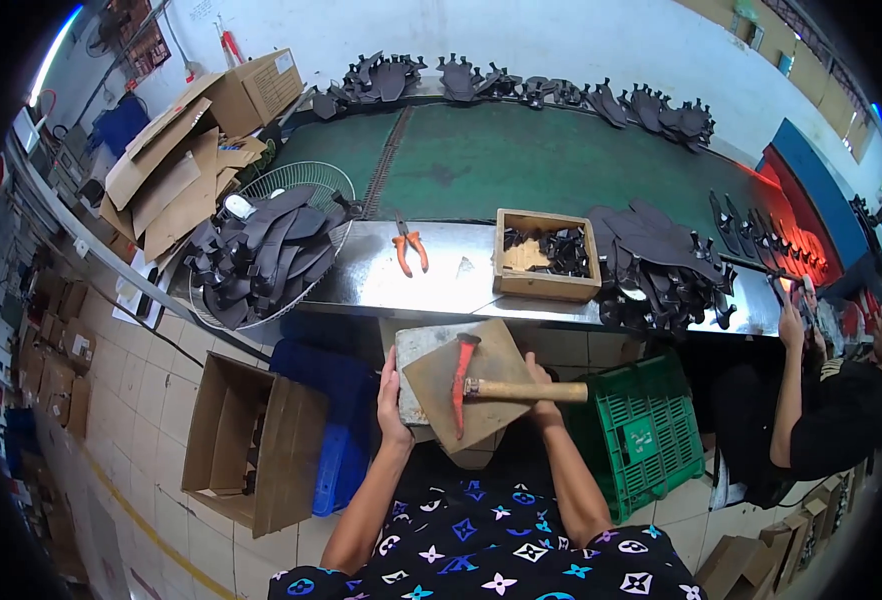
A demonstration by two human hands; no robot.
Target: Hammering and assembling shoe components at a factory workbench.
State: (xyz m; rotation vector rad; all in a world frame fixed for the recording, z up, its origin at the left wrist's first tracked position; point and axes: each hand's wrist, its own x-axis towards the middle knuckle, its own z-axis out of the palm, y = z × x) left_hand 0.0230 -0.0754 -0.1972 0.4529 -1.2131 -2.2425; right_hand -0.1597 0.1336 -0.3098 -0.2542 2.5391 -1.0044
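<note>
Between my two hands sits a thick grey block (410,398) with a flat tan square board (431,375) turned askew on top. A hammer (521,391) with a red head and wooden handle lies across the board, its handle pointing right. My left hand (393,408) presses along the block's left side. At the board's right edge, my right hand (542,392) holds on beneath the hammer handle; its fingers are partly hidden. Orange-handled pliers (408,248) lie on the metal bench beyond, beside a wooden box (546,286) of small black parts.
A wire basket (337,252) of dark sandal soles stands left on the bench (441,285); more soles (661,255) are piled right. Behind runs a green conveyor belt (501,150). A cardboard box (296,455) and green crate (651,435) flank me. A co-worker (836,410) sits right.
</note>
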